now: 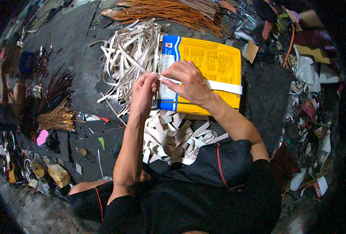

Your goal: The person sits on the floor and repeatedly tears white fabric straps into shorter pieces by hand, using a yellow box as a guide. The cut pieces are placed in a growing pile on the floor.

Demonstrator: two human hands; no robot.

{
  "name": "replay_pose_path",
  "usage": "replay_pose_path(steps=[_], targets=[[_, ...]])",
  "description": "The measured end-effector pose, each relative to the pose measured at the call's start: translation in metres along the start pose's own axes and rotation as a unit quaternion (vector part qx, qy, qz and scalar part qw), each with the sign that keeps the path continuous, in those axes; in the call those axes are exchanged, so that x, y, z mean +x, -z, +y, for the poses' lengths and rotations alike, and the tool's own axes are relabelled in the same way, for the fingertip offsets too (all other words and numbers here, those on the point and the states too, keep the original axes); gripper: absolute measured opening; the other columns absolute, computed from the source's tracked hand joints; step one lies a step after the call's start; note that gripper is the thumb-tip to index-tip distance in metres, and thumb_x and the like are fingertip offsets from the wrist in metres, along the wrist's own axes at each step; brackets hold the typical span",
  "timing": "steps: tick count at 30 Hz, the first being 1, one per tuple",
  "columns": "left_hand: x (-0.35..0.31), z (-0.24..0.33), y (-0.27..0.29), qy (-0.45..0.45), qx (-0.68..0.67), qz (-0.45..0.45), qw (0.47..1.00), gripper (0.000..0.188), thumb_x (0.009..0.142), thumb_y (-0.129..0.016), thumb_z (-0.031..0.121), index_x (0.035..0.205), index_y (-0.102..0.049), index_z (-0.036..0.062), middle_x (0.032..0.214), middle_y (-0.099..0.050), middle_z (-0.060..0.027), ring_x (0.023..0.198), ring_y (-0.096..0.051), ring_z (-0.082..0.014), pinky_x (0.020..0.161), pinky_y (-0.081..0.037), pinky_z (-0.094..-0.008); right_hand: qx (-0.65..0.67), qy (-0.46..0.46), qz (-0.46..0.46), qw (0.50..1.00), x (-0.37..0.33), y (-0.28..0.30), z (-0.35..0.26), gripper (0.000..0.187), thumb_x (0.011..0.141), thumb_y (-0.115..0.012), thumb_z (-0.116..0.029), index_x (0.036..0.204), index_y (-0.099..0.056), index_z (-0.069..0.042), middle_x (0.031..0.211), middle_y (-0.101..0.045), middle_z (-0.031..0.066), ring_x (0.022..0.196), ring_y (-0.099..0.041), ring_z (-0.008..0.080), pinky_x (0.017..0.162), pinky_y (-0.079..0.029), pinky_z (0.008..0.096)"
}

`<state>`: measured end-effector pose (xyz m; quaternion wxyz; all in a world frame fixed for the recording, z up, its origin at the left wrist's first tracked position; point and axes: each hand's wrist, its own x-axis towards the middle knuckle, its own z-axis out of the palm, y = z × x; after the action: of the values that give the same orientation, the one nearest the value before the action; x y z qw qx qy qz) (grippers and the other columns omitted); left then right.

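Observation:
A flat-lying yellow and blue rectangular can [220, 58] is in front of me. Across it runs a white strip [225, 87], partly hidden under my right hand [190, 82]. My left hand [142, 91] is closed in a pinch on the strip's end at the can's left edge. The right thumb and forefinger come together on the strip just beside the left fingertips. Left of the can lies a tangled heap of narrow off-white strips [122, 58], close to my left hand. Wider, shorter white strips [173, 134] are piled between the can and my lap.
Long orange-brown strips [161, 13] lie in a bundle beyond the can. At the left is a bundle of thin brown strands [58, 117]. Scraps, including a pink piece [42, 137], litter the dark floor [71, 46]; more scraps and a grey-white cloth-like piece [307, 72] lie at the right.

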<state>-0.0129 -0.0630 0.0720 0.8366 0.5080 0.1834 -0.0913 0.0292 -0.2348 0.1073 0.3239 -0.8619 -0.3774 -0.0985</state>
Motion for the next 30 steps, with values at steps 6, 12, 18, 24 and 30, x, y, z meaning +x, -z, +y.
replay_pose_path(steps=[6,12,18,24,30], targets=[[-0.008,0.006,0.003,-0.081,0.136,-0.01,0.987,0.025,0.09,-0.067,0.02,0.102,-0.065,-0.0011,0.086,-0.067,-0.0036,0.075,-0.059,-0.0076,0.066,-0.045,-0.0203,-0.027,0.018,0.013,0.999,0.003,-0.001,0.0,0.012,0.078,-0.071,-0.018,0.084,-0.066,-0.009,0.083,-0.06,0.0051,0.08,-0.058,0.0238,0.07,-0.043,0.0365],[0.0,-0.011,-0.006,-0.14,0.141,0.048,0.979,0.018,0.091,-0.064,0.018,0.091,-0.065,0.0005,0.077,-0.061,-0.0002,0.068,-0.051,-0.0052,0.062,-0.041,-0.0201,-0.002,0.03,0.04,0.999,0.003,-0.009,0.004,0.01,0.077,-0.07,-0.014,0.08,-0.065,-0.007,0.079,-0.058,0.0071,0.076,-0.058,0.0253,0.07,-0.047,0.0368],[0.005,-0.015,-0.001,-0.13,0.139,0.027,0.981,0.022,0.093,-0.062,0.022,0.092,-0.062,0.0001,0.078,-0.06,0.0,0.07,-0.051,-0.0044,0.063,-0.042,-0.02,0.064,-0.003,0.03,0.997,0.003,-0.006,0.002,0.011,0.078,-0.071,-0.013,0.083,-0.066,-0.004,0.08,-0.06,0.0083,0.076,-0.059,0.0268,0.07,-0.048,0.0374],[0.006,-0.011,0.005,-0.03,0.085,0.003,0.996,0.024,0.093,-0.061,0.026,0.094,-0.062,0.0025,0.074,-0.056,0.0025,0.064,-0.046,-0.0046,0.057,-0.036,-0.0197,0.127,-0.07,0.0,0.989,0.003,0.0,0.0,0.013,0.079,-0.072,-0.007,0.091,-0.069,-0.004,0.085,-0.061,0.0084,0.08,-0.062,0.0226,0.069,-0.05,0.0327],[0.006,-0.012,0.006,-0.026,0.085,0.004,0.996,0.024,0.093,-0.062,0.027,0.092,-0.063,0.0031,0.072,-0.056,0.0027,0.063,-0.046,-0.0044,0.057,-0.035,-0.0196,0.102,-0.058,-0.003,0.993,0.002,-0.002,0.001,0.013,0.078,-0.071,-0.011,0.089,-0.067,-0.004,0.084,-0.062,0.0096,0.081,-0.061,0.0266,0.072,-0.05,0.0359]])
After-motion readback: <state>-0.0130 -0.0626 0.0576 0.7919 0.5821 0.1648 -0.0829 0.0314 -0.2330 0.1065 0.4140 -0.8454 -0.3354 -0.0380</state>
